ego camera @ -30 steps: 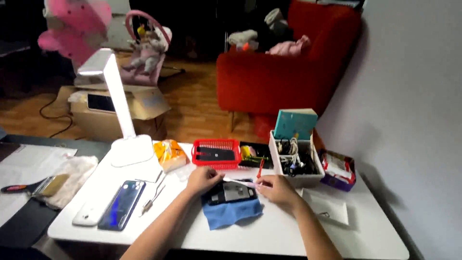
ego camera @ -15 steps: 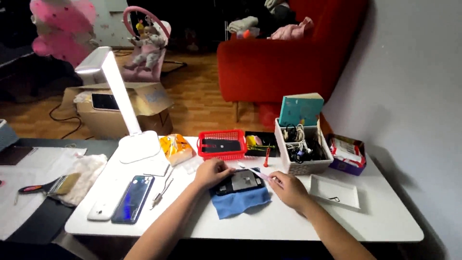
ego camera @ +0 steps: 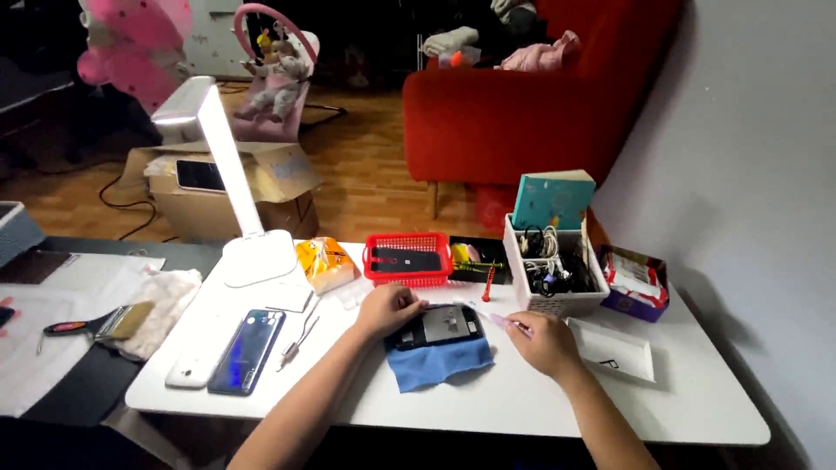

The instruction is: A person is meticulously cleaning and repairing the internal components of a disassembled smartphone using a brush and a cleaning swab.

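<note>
Your left hand [ego camera: 389, 309] rests curled on the opened phone [ego camera: 438, 325], which lies on a blue cloth [ego camera: 435, 365] on the white table [ego camera: 540, 409]. Your right hand [ego camera: 544, 341] pinches a thin tool [ego camera: 498, 319] beside it.

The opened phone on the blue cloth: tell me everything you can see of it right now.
The opened phone lies flat, back up, on a blue cloth at the front middle of the white table. Its body looks dark, with a grey, metallic-looking panel exposed in the middle; finer parts are too small to tell. The left hand rests on its left end. The right hand, just to its right, holds a thin pink-tipped tool pointing towards it.
</note>
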